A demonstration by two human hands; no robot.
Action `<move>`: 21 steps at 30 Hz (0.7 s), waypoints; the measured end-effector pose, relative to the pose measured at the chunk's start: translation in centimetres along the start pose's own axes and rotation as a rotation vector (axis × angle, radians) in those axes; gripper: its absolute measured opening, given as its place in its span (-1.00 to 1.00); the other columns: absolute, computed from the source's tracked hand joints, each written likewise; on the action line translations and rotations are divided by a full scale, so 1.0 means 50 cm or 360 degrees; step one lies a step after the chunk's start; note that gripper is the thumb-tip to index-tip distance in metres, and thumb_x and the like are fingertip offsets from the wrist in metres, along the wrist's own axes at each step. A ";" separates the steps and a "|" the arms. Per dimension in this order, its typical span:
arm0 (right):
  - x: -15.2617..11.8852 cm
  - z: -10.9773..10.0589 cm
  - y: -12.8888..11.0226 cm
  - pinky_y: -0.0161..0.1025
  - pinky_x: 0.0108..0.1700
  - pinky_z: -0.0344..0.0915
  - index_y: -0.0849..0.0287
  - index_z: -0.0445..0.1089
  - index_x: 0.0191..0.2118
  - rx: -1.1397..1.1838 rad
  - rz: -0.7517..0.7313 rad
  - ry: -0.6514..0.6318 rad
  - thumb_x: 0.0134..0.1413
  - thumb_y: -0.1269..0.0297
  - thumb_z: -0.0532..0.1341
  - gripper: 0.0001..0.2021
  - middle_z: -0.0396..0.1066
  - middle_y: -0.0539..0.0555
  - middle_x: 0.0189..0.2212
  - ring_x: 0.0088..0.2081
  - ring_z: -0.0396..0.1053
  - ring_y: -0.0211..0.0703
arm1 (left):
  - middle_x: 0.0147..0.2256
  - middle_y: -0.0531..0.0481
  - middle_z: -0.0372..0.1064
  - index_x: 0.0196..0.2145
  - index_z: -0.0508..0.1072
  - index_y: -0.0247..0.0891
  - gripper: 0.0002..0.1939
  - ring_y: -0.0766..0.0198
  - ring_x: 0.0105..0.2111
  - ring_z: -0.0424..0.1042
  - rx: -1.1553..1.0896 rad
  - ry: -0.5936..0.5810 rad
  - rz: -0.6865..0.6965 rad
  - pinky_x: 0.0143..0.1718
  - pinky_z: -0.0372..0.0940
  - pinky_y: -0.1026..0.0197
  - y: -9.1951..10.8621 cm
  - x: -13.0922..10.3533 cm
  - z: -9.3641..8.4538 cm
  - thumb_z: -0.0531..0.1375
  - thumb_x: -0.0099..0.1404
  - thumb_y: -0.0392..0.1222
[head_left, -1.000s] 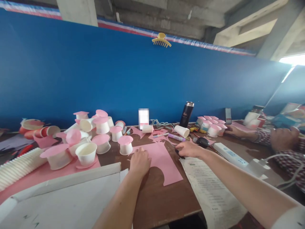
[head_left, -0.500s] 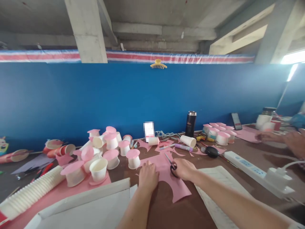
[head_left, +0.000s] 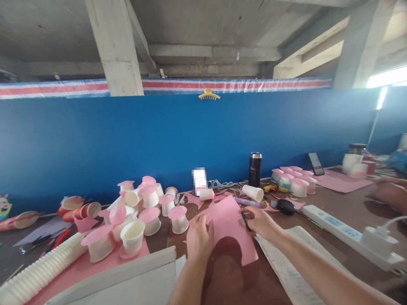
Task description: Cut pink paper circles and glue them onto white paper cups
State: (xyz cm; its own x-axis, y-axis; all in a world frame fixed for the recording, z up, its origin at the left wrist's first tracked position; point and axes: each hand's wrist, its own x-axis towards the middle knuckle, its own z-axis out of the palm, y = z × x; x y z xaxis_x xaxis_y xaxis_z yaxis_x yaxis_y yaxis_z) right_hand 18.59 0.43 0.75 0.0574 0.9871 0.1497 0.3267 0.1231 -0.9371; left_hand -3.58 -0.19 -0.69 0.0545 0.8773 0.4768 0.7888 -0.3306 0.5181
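Note:
A sheet of pink paper (head_left: 226, 218) with a curved notch in its near edge is tilted up off the table, casting a shadow below. My left hand (head_left: 200, 238) pinches it at its left side. My right hand (head_left: 262, 222) is closed on a pair of scissors (head_left: 244, 220) at the paper's right edge; only a dark part shows, and the blades are hidden. Behind the paper lie a purple marker (head_left: 246, 202) and a white paper cup (head_left: 252, 193) on its side.
Several paper cups with pink discs (head_left: 149, 220) stand at left, near a long stack of cups (head_left: 44, 267). On the right are a power strip (head_left: 337, 224), a black round object (head_left: 285, 206), a black bottle (head_left: 255, 169) and another person's hand (head_left: 389, 195).
The pink paper has been raised and tilted up from the table between my hands. The scissors have turned, hiding their blades. The other person's hand has moved right.

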 end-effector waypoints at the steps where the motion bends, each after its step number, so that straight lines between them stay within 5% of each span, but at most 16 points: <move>1: 0.001 -0.018 -0.012 -0.29 -0.41 0.32 0.24 0.43 -0.28 0.0053 -0.0066 0.0050 -0.29 0.21 0.34 -0.65 0.46 0.05 -0.44 -0.40 0.42 -0.12 | -0.14 -0.14 0.39 -0.06 0.43 -0.24 -0.66 0.11 -0.14 0.37 -0.0080 0.0056 -0.0023 -0.15 0.22 0.14 0.002 0.001 -0.003 -0.03 0.35 -0.12; 7: 0.011 -0.090 -0.080 -0.35 -0.55 0.19 0.20 0.41 -0.16 0.0327 -0.0106 0.0487 -0.29 0.19 0.39 -0.55 0.34 -0.06 -0.55 -0.55 0.27 -0.28 | -0.30 -0.05 0.41 -0.20 0.44 -0.19 -0.63 0.21 -0.35 0.36 -0.0498 0.0189 -0.0131 -0.29 0.21 0.19 0.027 0.001 -0.025 -0.06 0.37 0.05; 10: 0.021 -0.055 -0.092 -0.35 -0.56 0.18 0.20 0.38 -0.12 0.0562 -0.0153 0.0547 -0.31 0.14 0.40 -0.48 0.30 -0.07 -0.55 -0.55 0.25 -0.29 | -0.36 -0.06 0.40 -0.29 0.44 -0.23 -0.61 0.20 -0.34 0.35 -0.0770 0.0073 -0.0111 -0.27 0.21 0.19 0.036 0.000 -0.020 0.00 0.33 0.10; 15: 0.047 0.047 -0.093 -0.28 -0.46 0.27 0.21 0.36 -0.12 0.0555 -0.0291 0.0392 -0.28 0.09 0.39 -0.47 0.31 -0.05 -0.53 -0.50 0.28 -0.23 | -0.20 -0.13 0.42 -0.02 0.38 -0.29 -0.43 0.17 -0.25 0.38 -0.1393 -0.0212 -0.0310 -0.22 0.26 0.18 0.031 0.002 0.009 0.19 0.16 0.18; 21: 0.069 0.093 -0.051 -0.28 -0.44 0.26 0.16 0.37 -0.08 0.0251 -0.0456 0.0241 -0.07 0.13 0.28 -0.60 0.32 -0.03 -0.52 -0.48 0.28 -0.20 | -0.41 -0.05 0.38 -0.30 0.45 -0.29 -0.49 0.22 -0.37 0.38 -0.1727 -0.0032 -0.0780 -0.30 0.27 0.21 0.014 0.011 0.024 0.24 0.06 0.25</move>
State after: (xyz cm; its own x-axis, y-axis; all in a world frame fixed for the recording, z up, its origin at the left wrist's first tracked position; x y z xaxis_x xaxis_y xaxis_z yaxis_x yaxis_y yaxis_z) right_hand 13.57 3.97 2.19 0.1277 0.8852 0.4473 0.2008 0.4186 -0.8857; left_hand -2.25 0.47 -0.89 -0.0914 0.9943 0.0546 -0.2011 -0.0721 0.9769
